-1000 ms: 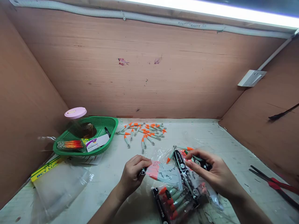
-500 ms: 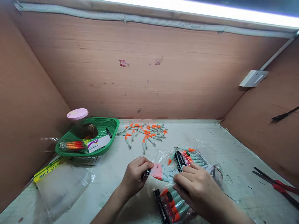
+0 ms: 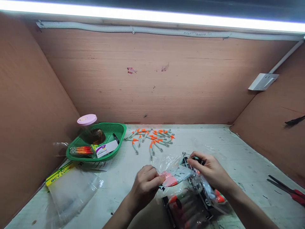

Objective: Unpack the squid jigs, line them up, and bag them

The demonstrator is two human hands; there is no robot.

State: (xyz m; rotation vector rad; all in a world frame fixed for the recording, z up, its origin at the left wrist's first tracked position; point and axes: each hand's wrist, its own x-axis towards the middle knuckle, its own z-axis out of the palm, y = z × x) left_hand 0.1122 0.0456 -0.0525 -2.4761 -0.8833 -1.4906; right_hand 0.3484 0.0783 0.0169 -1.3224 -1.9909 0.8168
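My left hand (image 3: 148, 183) is closed on the near-left end of a clear lure packet (image 3: 179, 175), which has a printed pink and pale back. My right hand (image 3: 212, 167) is closed at the packet's far-right side, thumb and fingers pinching a black part of the packaging by the hooks. Which packet that part belongs to I cannot tell. Below both hands lies another clear pack of orange-and-pale-green lures (image 3: 188, 206) with black edging, partly covered by crumpled plastic. Loose squid-jig lures (image 3: 154, 138) with orange tips and wire hooks are scattered farther back.
On the left stands a green basket (image 3: 122, 135) holding a pink-lidded jar (image 3: 87, 120), red-orange lures and a card. Before it lies a clear bag (image 3: 73, 190) with a yellow header. Red-handled scissors (image 3: 282, 187) rest at right, near the side wall.
My right hand has moved up and right from the packet's near edge to its far side. The packets under it have shifted and crumpled. The whole view has tilted slightly upward.
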